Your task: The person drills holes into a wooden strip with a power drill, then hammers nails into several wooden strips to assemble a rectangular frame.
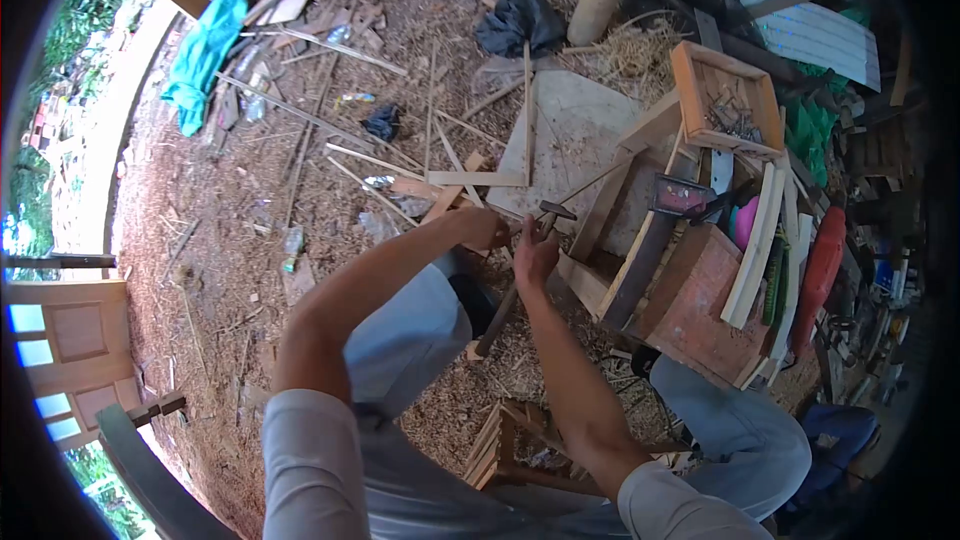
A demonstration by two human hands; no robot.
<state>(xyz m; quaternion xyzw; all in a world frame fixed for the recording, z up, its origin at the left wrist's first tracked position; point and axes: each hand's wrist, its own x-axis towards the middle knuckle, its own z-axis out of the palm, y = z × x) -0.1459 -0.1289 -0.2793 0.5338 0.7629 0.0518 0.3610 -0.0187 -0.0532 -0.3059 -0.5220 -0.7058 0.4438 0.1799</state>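
- Right hand (537, 255) is gripping a hammer (557, 210) narrowly, high on its handle; the head is sitting just above the fist, the handle slanting down past the knee.
- Left hand (484, 228) is curling just beside it, close to the wooden strips (478, 179); whether it is holding anything, I cannot tell (the fingers are hiding their contents).
- Step, as judged: hands are working together at close range, steadying or positioning; any hammer movement is calling for clearance from the left fingers.
- Edges: the wooden frame (603, 210) is standing near on the right, the nail tray (731, 56) lying beyond; knees are hemming in the handle.
- Room: more is opening leftward, over shaving-strewn ground (225, 270).
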